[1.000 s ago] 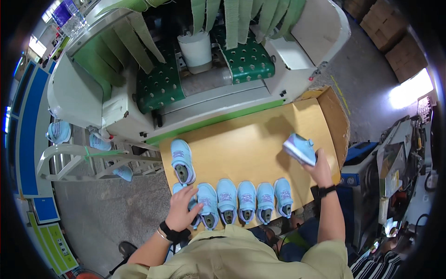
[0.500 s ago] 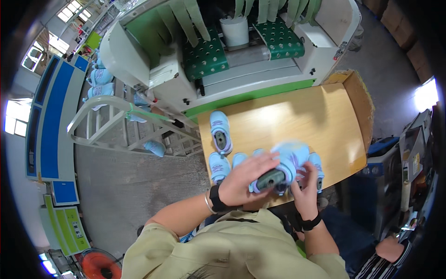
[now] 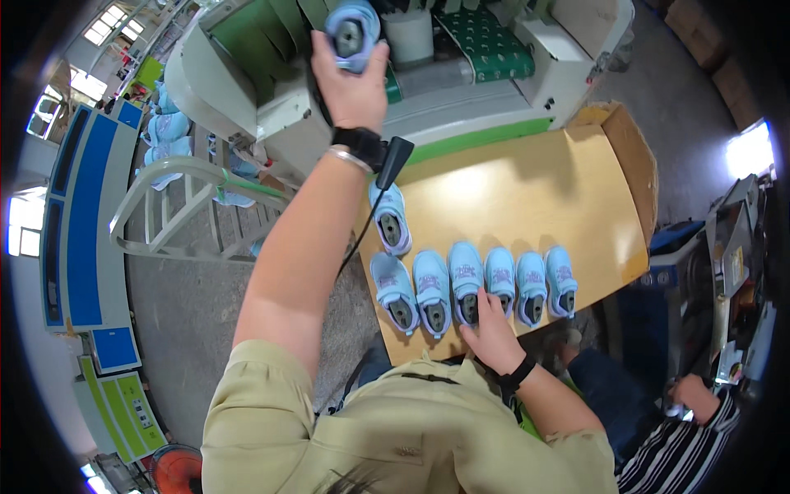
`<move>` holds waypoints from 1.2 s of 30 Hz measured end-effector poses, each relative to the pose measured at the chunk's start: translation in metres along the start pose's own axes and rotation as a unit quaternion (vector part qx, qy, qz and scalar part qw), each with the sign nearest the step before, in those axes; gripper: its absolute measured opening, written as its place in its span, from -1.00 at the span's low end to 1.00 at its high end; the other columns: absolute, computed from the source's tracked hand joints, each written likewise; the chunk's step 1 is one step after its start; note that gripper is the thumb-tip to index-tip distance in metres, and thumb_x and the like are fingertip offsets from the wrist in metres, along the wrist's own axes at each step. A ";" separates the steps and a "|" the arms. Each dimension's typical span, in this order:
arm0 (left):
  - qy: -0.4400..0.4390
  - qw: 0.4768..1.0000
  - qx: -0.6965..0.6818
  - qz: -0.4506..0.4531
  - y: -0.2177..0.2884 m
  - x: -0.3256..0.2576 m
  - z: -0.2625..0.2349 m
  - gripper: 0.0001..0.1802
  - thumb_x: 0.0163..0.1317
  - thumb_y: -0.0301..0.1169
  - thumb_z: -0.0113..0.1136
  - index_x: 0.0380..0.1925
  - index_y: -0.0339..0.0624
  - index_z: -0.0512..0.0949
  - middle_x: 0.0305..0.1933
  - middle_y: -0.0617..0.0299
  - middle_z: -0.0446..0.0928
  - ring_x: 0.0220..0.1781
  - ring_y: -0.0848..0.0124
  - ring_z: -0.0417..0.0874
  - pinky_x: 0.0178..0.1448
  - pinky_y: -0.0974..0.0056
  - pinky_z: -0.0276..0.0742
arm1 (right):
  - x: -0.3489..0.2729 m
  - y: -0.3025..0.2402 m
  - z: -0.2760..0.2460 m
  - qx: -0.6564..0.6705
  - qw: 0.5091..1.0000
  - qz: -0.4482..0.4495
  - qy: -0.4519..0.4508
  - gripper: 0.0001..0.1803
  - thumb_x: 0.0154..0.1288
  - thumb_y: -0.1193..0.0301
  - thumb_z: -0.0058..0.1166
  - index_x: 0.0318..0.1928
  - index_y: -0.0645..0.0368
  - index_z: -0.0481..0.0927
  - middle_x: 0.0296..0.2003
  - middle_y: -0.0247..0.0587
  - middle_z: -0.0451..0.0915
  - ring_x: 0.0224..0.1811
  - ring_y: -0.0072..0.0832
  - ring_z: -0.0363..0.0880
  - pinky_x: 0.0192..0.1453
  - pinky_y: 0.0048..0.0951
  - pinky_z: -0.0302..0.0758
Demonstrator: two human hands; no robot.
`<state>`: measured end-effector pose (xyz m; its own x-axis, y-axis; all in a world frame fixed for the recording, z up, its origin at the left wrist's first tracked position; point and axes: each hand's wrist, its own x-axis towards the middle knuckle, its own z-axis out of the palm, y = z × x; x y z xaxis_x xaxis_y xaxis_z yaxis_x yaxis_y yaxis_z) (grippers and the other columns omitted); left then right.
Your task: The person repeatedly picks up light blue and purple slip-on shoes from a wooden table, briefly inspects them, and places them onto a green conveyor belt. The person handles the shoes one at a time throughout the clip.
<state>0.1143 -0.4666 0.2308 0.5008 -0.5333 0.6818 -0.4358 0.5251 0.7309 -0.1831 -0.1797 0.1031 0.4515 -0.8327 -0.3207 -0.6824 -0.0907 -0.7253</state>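
Observation:
My left hand [image 3: 352, 82] is stretched far forward, gripping a light blue shoe [image 3: 352, 26] held up against the green and white machine [image 3: 461, 66]. My right hand [image 3: 492, 336] rests at the near edge of the wooden table [image 3: 535, 189], fingers touching the heel of a light blue shoe [image 3: 467, 280] in a row of several light blue shoes. One more shoe [image 3: 390, 217] lies apart, farther up the table's left side.
A white metal rack [image 3: 177, 206] with more blue shoes stands to the left. Blue panels [image 3: 82, 206] line the far left. Another person in a striped sleeve [image 3: 691, 436] sits at lower right. A cardboard box [image 3: 724, 78] is at upper right.
My left hand has lifted a shoe from near the row and carried it far forward to the machine. My right hand has dropped to the row at the table's near edge.

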 end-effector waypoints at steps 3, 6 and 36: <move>-0.057 0.973 0.215 -0.054 -0.049 -0.001 0.014 0.04 0.15 -0.24 0.47 0.47 -0.48 0.08 0.43 -0.36 0.22 0.48 -0.21 0.28 0.56 -0.02 0.19 | 0.010 -0.004 0.002 -0.002 0.999 0.002 0.041 0.05 0.24 0.39 0.32 0.50 0.55 -0.11 0.30 0.45 0.19 0.35 0.32 0.29 0.47 -0.09 0.33; -0.104 0.956 0.275 0.008 -0.090 0.000 -0.003 -0.05 0.25 -0.33 0.33 0.47 -0.52 0.02 0.44 -0.44 0.18 0.52 -0.25 0.20 0.60 0.00 0.13 | 0.016 -0.019 0.011 0.016 0.999 0.050 0.008 0.09 0.19 0.42 0.38 0.50 0.54 -0.11 0.36 0.47 0.14 0.38 0.31 0.26 0.46 -0.08 0.34; -0.369 0.808 0.410 0.205 -0.009 0.040 -0.002 -0.49 0.40 -0.21 0.17 0.34 0.05 0.49 0.59 0.24 0.25 0.64 -0.04 0.11 0.56 -0.29 0.03 | 0.361 -0.090 -0.293 -0.048 0.900 -0.218 0.375 -0.35 0.33 0.51 0.12 0.44 0.06 0.37 0.21 0.23 0.53 0.17 0.15 0.53 0.27 -0.13 0.48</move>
<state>0.1395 -0.4914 0.2515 -0.2625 -0.8352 0.4833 -0.9528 0.3035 0.0069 -0.1272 -0.6320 0.2308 0.1977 -0.8381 0.5085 -0.5979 -0.5141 -0.6150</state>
